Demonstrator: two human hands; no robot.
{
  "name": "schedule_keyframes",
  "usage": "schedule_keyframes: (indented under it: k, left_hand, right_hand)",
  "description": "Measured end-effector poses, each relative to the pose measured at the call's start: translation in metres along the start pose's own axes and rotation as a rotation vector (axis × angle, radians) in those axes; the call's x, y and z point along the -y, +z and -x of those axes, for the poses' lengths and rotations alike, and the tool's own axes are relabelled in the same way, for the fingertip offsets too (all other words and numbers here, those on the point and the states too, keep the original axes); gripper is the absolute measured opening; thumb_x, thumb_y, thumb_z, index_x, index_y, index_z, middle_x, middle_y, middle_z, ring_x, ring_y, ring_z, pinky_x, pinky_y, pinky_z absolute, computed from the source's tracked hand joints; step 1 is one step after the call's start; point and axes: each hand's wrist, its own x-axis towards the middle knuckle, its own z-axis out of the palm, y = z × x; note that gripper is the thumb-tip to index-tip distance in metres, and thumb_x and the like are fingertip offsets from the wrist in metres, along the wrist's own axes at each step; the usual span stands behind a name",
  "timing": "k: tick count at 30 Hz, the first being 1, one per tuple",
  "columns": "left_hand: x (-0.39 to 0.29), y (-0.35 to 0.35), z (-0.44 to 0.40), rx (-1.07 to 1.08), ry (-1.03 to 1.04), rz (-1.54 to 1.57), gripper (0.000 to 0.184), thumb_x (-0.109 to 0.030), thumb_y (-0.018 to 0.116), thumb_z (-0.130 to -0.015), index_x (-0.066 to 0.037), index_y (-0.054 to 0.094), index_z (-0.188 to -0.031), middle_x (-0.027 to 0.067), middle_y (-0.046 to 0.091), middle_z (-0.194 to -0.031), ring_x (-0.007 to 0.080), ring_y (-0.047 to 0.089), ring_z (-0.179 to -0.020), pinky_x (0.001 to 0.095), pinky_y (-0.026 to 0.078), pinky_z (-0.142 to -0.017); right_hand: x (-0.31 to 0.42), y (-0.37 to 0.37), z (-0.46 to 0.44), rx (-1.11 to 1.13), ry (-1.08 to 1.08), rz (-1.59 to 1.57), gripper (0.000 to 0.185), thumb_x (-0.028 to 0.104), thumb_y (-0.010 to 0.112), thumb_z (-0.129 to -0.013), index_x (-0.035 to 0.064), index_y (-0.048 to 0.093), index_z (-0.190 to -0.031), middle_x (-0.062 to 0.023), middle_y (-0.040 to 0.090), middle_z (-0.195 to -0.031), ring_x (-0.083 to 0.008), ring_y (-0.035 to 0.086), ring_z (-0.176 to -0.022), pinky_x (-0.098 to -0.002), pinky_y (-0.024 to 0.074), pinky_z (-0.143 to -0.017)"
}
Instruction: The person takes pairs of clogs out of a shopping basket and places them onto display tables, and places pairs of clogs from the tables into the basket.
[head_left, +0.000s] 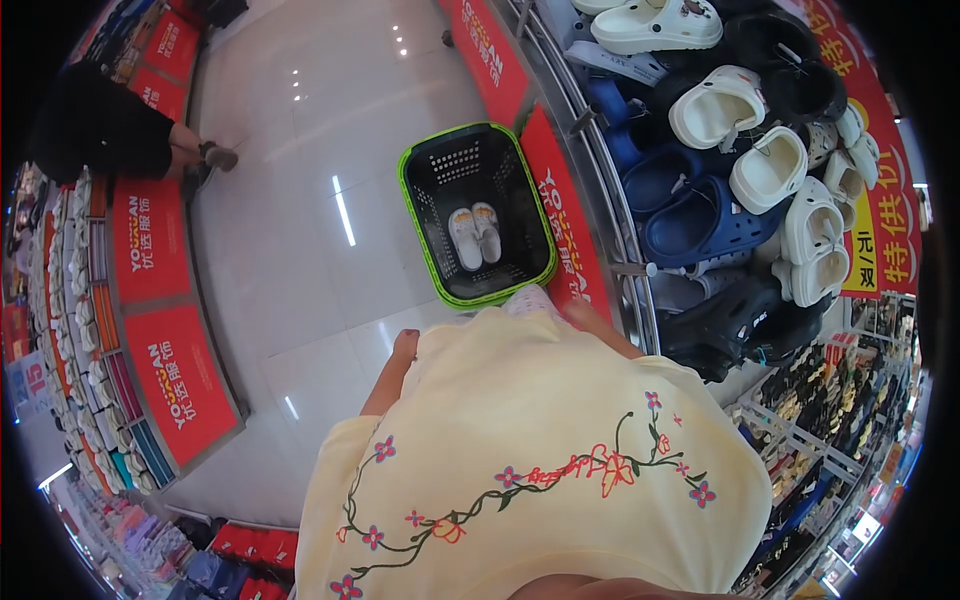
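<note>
My left hand (405,345) hangs beside my pale yellow embroidered shirt (540,440), above the floor; its fingers are too small and turned away to make out. My right hand (577,312) shows only in part past the shirt's edge, near the basket's lower right corner and the red shelf panel. Whether it touches either I cannot tell. Just in front of me a black shopping basket (435,235) with a bright green rim stands on the floor. A pair of white shoes (468,240) with orange marks inside lies in it.
On the right, a metal-railed display (600,190) holds white, blue and black clogs (705,225). A red and yellow price sign (890,220) hangs beyond. Red-fronted shelves (180,380) with stacked goods line the left. A person in black (100,125) stands at the upper left.
</note>
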Motion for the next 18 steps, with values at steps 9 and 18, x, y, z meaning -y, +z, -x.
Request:
schedule_keyframes:
  k: [9,18]
  left_hand:
    - [-0.051,-0.009,-0.033,-0.072,0.04,0.012,0.031,-0.017,0.044,-0.076,-0.003,0.058,-0.101,0.0183,0.06,-0.093,0.0302,0.056,-0.09,0.0353,0.043,-0.08]
    - [-0.027,-0.008,-0.045,-0.152,0.286,-0.33,0.031,-0.009,0.036,-0.079,-0.003,0.058,-0.099,0.017,0.06,-0.089,0.0237,0.059,-0.082,0.0298,0.048,-0.071]
  right_hand:
    - [-0.008,-0.001,-0.015,-0.142,0.037,-0.065,0.022,0.019,0.051,-0.076,-0.0017,0.057,-0.079,-0.0099,0.057,-0.063,-0.0194,0.057,-0.054,-0.0324,0.0467,-0.046]
    - [0.102,0.0,-0.027,-0.014,0.028,-0.41,0.026,0.022,0.051,-0.082,0.0039,0.051,-0.1,-0.0085,0.058,-0.087,-0.0158,0.057,-0.072,-0.0295,0.0467,-0.06]
